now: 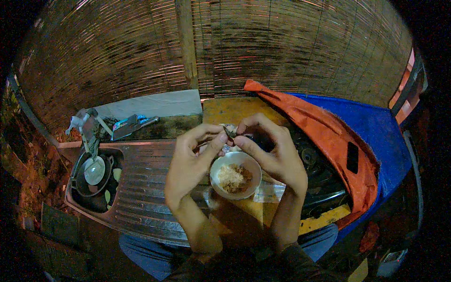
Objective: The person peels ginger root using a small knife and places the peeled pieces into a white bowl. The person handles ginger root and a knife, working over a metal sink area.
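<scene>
My left hand [193, 158] and my right hand [276, 151] meet above a white bowl [214, 176], thumbs and forefingers pinching a small dark piece [230, 132] between them. What the piece is cannot be told. The bowl holds a pale, crumbly food [230, 176] with browner bits at its right side. Something pale and shiny, perhaps plastic wrap, lies behind the fingers, mostly hidden. A clear plastic sheet or bag [269, 192] lies beside the bowl on the yellow wooden surface.
A metal sink with a ribbed drainboard [148, 190] is at left, holding a dark pan [82, 188] and a pale round dish [94, 170] below a faucet [79, 121]. At right, orange cloth [317, 120] and blue cloth [391, 144] border a black stove [317, 183].
</scene>
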The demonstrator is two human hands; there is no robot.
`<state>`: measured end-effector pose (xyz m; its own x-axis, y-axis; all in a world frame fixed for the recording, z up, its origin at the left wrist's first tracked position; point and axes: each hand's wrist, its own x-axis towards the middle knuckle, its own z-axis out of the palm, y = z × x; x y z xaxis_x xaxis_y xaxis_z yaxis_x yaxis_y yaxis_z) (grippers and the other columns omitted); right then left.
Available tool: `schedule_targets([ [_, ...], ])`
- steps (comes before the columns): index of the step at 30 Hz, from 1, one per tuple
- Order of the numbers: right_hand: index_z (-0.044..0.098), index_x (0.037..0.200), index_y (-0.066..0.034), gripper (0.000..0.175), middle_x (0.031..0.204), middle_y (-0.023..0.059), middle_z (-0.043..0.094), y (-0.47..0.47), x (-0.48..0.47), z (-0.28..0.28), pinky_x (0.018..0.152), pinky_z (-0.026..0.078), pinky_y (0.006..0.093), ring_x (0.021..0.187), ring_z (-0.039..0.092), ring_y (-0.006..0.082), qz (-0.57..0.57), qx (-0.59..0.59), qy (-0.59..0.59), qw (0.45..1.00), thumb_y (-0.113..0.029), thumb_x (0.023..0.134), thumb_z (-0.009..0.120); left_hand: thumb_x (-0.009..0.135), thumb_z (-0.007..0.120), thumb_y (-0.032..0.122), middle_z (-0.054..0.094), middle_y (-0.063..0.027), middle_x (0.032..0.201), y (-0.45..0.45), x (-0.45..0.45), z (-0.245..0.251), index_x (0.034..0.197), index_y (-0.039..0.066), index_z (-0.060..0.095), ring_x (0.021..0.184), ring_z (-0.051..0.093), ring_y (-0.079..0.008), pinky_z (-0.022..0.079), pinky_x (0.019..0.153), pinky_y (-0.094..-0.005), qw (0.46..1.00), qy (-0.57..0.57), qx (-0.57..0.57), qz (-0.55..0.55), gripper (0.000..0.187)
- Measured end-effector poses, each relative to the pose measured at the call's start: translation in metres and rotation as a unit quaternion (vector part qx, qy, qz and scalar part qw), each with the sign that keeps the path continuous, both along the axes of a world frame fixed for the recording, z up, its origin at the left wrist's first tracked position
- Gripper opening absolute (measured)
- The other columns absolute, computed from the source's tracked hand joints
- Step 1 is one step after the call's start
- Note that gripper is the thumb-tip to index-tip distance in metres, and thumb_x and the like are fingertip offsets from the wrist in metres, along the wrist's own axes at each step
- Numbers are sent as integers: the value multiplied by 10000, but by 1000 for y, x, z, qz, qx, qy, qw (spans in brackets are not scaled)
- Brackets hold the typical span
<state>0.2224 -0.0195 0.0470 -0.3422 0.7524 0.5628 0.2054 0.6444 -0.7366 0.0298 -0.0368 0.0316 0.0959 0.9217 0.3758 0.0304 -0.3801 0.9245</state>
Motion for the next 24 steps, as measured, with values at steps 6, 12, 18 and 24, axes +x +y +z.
schedule_targets([
  [6,634,1054,3,213,896,71,684,2,5,2,774,508,268,835,633,109,16,5,-43,999,-150,919,694,988,628,177,714,-56,945,0,-5,4,1114,-12,651,860,639,-89,509,710,-254,999,-3,-33,37,228],
  [12,647,1086,-15,230,916,75,695,2,9,1,774,514,277,836,646,117,20,-10,-71,997,-175,926,688,1005,603,196,692,-46,917,3,-5,2,1142,-13,638,848,614,-90,487,725,-245,998,-14,-30,45,252],
  [18,641,1111,-18,261,919,79,699,3,9,1,745,513,271,817,646,111,16,-21,-78,997,-195,926,690,1014,588,195,674,-45,918,6,-6,-2,1151,-16,626,862,591,-86,467,772,-232,999,-11,-30,41,254],
  [24,641,1120,-19,266,931,96,700,6,16,-2,743,505,282,813,648,130,32,-21,-104,994,-187,919,691,1012,586,171,682,-55,925,6,-6,0,1167,-24,611,859,593,-92,469,776,-239,998,-18,-46,26,251],
])
